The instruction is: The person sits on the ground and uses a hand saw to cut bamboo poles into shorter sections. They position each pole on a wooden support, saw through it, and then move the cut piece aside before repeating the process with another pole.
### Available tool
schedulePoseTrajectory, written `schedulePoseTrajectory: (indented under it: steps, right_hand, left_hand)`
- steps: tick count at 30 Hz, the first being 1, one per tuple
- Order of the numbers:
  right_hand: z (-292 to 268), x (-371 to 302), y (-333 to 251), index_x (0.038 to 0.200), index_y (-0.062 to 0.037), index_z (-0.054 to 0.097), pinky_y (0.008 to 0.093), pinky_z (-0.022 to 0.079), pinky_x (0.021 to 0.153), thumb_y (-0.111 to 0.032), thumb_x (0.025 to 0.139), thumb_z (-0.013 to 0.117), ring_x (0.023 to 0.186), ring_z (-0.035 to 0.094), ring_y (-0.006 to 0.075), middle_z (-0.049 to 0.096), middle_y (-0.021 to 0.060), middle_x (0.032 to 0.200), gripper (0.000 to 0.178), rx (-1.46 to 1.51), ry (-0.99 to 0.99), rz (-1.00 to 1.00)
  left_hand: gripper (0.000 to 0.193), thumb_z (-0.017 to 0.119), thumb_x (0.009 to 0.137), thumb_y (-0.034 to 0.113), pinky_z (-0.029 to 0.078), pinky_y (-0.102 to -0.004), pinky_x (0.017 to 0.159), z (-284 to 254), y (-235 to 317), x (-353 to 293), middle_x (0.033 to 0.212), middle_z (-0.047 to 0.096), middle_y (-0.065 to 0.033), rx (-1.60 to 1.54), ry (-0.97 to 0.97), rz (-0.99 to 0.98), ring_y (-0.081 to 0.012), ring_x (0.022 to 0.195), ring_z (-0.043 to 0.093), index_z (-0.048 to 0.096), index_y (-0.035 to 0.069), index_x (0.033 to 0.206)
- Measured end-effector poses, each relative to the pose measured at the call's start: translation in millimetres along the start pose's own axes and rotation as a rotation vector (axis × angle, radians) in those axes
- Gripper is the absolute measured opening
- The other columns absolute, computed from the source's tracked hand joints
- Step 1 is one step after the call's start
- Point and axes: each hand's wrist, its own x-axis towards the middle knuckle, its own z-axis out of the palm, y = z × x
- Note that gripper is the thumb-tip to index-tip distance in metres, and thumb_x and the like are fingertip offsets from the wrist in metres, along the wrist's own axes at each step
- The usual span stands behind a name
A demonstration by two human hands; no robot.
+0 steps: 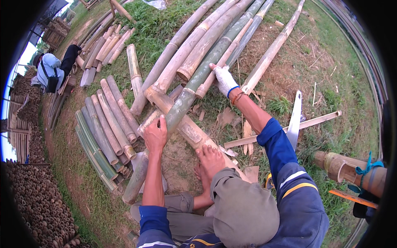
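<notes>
A long green bamboo pole [178, 108] slants from in front of me toward the far right, its near end lying across a notched bamboo support [159, 98]. My left hand [155, 134], bare, is closed at that near end with the thumb on top. Farther up, my right hand [225, 81], in a white glove with bare fingertips, grips the same pole from its right side; some of its fingers are hidden. A thinner bamboo length [204, 89] lies beside the pole, under the right hand. My bare foot [211, 160] presses on a thick bamboo piece [191, 135].
Cut bamboo lengths [109, 124] are stacked at left, and long poles [204, 27] lie beyond. A handsaw [294, 120] stands upright by a split strip [318, 121] at right. A notched bamboo pole [343, 167] is farther right. Another person [51, 70] is at far left.
</notes>
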Motion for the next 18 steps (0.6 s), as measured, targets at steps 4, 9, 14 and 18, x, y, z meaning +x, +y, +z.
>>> schedulePoseTrajectory:
  steps: [4, 9, 14, 18]
  right_hand:
    - [-4, 6, 1, 0.150, -0.0098, 0.037, 0.0594, 0.054, 0.109, -0.026, 0.101, 0.082, 0.126, 0.061, 0.0318, 0.058, 0.0138, 0.139, 0.068, -0.036, 0.041, -0.006]
    - [2, -58, 28, 0.140, -0.0163, 0.048, 0.0543, 0.053, 0.099, -0.026, 0.101, 0.083, 0.107, 0.056, 0.0211, 0.056, 0.0031, 0.118, 0.053, 0.142, -0.022, -0.071]
    - [39, -175, 72, 0.156, -0.0133, 0.038, 0.0394, 0.057, 0.093, -0.011, 0.106, 0.077, 0.092, 0.064, 0.0200, 0.060, 0.0064, 0.111, 0.063, 0.336, -0.140, -0.020]
    - [53, -246, 85, 0.156, -0.0137, 0.035, 0.0364, 0.055, 0.093, -0.020, 0.109, 0.075, 0.104, 0.064, 0.0165, 0.059, 0.0059, 0.121, 0.061, 0.214, -0.205, 0.109]
  left_hand:
    - [0.052, 0.059, 0.109, 0.050, 0.058, -0.0558, 0.093, 4, 1, 1, 0.103, 0.079, -0.0305, 0.007, 0.004, 0.003, -0.0501, 0.100, 0.076, 0.084, 0.005, 0.117]
    - [0.046, 0.064, 0.107, 0.047, 0.060, -0.0516, 0.092, 1, 2, -2, 0.103, 0.081, -0.0260, -0.025, 0.027, -0.011, -0.0452, 0.098, 0.078, 0.085, 0.007, 0.116]
    - [0.031, 0.073, 0.105, 0.034, 0.061, -0.0461, 0.092, -12, -5, -13, 0.111, 0.082, -0.0173, -0.331, 0.196, 0.166, -0.0377, 0.100, 0.079, 0.084, 0.005, 0.113]
    - [0.037, 0.078, 0.101, 0.033, 0.061, -0.0460, 0.092, -24, 21, -71, 0.119, 0.080, -0.0156, -0.377, 0.027, 0.427, -0.0383, 0.105, 0.078, 0.078, 0.008, 0.127]
